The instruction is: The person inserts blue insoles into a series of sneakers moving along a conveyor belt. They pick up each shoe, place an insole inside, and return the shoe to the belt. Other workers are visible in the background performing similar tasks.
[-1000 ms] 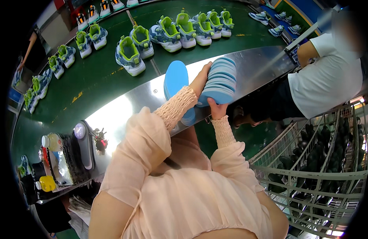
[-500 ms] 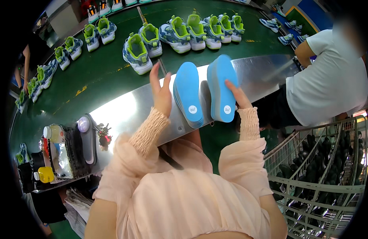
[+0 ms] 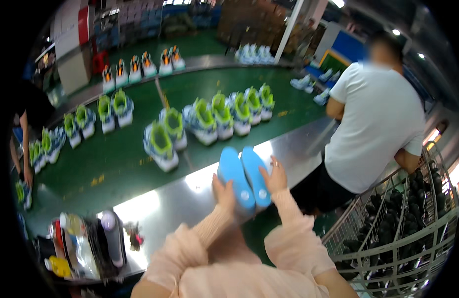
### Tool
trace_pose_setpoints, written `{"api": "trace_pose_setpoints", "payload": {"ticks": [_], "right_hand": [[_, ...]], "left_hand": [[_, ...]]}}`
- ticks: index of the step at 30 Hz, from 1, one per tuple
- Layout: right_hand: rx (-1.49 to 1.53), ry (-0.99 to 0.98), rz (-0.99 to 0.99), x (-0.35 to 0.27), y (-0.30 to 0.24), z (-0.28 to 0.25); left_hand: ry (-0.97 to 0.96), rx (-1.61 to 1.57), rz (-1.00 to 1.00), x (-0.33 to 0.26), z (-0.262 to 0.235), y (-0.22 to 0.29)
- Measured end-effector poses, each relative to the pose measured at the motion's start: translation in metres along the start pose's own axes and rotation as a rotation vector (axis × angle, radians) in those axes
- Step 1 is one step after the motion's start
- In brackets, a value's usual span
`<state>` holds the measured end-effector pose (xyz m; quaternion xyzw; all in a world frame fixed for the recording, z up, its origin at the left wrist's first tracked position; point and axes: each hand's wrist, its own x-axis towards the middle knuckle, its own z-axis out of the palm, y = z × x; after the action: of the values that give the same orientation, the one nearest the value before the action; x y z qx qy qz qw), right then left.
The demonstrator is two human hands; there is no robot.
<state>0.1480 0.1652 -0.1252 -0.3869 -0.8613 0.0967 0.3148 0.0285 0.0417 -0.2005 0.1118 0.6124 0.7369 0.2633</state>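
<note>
Two blue insoles (image 3: pixel 244 180) now sit side by side, lowered to the near edge of the steel ledge (image 3: pixel 165 208); half a second ago they were raised and apart. Left hand (image 3: pixel 223 192) and right hand (image 3: pixel 274 176) each clamp one insole. Pair looks matched, ready to place.

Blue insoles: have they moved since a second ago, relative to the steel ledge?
Yes. The blue insoles, then stacked and raised between the hands, now lie side by side, lowered onto the steel ledge, left hand and right hand beside them.
</note>
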Motion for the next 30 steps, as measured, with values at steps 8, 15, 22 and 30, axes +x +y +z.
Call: {"api": "trace_pose_setpoints", "payload": {"ticks": [8,15,22,30], "right_hand": [[-0.159,-0.489,-0.183,-0.035,-0.108,-0.046],[-0.333,-0.567,-0.182,-0.023,-0.101,-0.040],[-0.261,-0.588,-0.119,-0.015,-0.123,-0.056],[-0.010,-0.411,-0.461,0.046,-0.179,-0.088]], "left_hand": [[-0.034,1.530,0.515,0.130,-0.102,0.166],[-0.163,1.575,0.603,0.199,-0.101,0.131],[-0.313,1.465,0.590,0.164,-0.130,0.152],[0.262,0.803,0.688,0.155,-0.194,0.123]]}}
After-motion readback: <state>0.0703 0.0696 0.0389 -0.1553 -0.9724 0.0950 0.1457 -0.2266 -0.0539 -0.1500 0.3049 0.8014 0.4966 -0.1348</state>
